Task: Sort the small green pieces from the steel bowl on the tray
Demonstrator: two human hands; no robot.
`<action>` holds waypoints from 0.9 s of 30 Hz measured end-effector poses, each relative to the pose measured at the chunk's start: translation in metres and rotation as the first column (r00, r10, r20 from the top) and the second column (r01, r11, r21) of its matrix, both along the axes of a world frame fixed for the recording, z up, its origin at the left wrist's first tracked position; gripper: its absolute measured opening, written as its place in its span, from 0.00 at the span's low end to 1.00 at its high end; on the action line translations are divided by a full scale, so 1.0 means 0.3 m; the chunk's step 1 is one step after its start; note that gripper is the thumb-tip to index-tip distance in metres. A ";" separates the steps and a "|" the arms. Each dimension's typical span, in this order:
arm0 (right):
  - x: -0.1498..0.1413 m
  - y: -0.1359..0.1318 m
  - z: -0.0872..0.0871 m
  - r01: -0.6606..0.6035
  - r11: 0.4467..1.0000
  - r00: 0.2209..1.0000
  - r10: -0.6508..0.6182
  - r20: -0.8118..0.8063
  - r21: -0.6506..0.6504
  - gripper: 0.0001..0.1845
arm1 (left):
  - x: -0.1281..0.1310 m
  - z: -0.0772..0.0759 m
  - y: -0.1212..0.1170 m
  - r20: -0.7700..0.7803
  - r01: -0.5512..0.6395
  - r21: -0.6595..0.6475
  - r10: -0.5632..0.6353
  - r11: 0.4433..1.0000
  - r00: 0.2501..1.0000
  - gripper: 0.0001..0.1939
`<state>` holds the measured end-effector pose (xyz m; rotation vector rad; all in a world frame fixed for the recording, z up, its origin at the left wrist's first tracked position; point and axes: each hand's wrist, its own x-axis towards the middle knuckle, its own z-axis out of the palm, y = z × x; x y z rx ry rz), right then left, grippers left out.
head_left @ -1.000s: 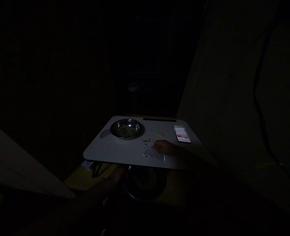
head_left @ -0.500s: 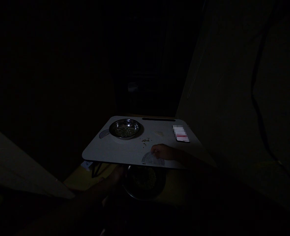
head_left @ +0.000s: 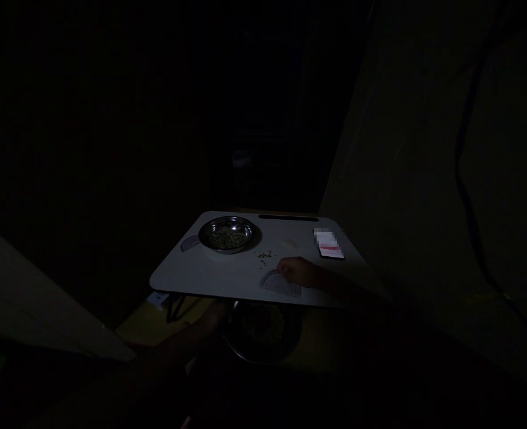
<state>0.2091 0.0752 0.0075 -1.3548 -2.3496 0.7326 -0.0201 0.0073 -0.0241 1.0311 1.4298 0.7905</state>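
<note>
We're looking down into a very dark room, with only the small white counter [head_left: 210, 275] catching light. Our right hand [head_left: 298, 271] lies on its near right part, fingers closed on the edge of a clear half-round plastic piece [head_left: 280, 283] that rests flat on the surface, just short of the near edge. Just beyond that piece, a little scatter of green grains [head_left: 266, 255] lies loose on the counter, apart from the plastic and from the hand.

Further back on the left stands a steel bowl [head_left: 226, 234], upright, with more green grains spread over its bottom. Touching its left side, or very nearly, a second clear half-round piece [head_left: 189, 243] lies flat. At the far right corner we see a phone [head_left: 329, 245] with a lit screen, well apart from our hand. A dark slot [head_left: 287, 218] runs along the far edge.

Below the counter's near edge, in deep shadow, a second steel dish [head_left: 263, 330] sits lower down, and it too holds greenish grains. Our left hand [head_left: 213, 316] is at that dish's left rim, touching it as far as we can make out; whether its fingers are clamped on the rim or merely against it, we cannot tell in this gloom. The forearm runs back to the lower left, barely visible.
</note>
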 end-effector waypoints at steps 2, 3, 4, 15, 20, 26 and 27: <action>0.012 0.012 0.007 0.073 0.995 0.996 -0.076 0.048 0.068 0.10 | -0.002 -0.003 0.002 -0.001 -0.003 0.022 0.003 1.000 1.000 0.05; 0.018 0.019 0.009 0.105 0.990 0.991 -0.112 0.072 0.091 0.11 | -0.003 -0.006 0.003 -0.008 0.000 0.025 0.000 1.000 1.000 0.05; 0.024 0.028 0.010 0.131 0.986 0.986 -0.141 0.090 0.106 0.11 | -0.005 -0.009 0.004 -0.015 0.007 0.017 -0.007 1.000 1.000 0.04; 0.047 0.115 -0.019 0.278 0.934 0.927 -0.322 0.191 0.225 0.12 | -0.010 -0.031 0.016 -0.026 0.025 -0.015 -0.025 1.000 0.999 0.06; 0.033 0.149 -0.029 0.279 0.937 0.933 -0.317 0.172 0.211 0.12 | -0.013 -0.028 0.009 -0.041 0.044 -0.012 -0.044 0.999 0.998 0.06; 0.008 0.173 -0.035 0.260 0.942 0.937 -0.299 0.180 0.213 0.10 | -0.039 -0.047 0.011 -0.079 0.052 -0.001 -0.052 0.999 0.996 0.06; 0.005 0.174 -0.034 0.257 0.943 0.936 -0.297 0.187 0.212 0.10 | -0.041 -0.050 0.012 -0.072 0.056 -0.007 -0.057 0.998 0.996 0.06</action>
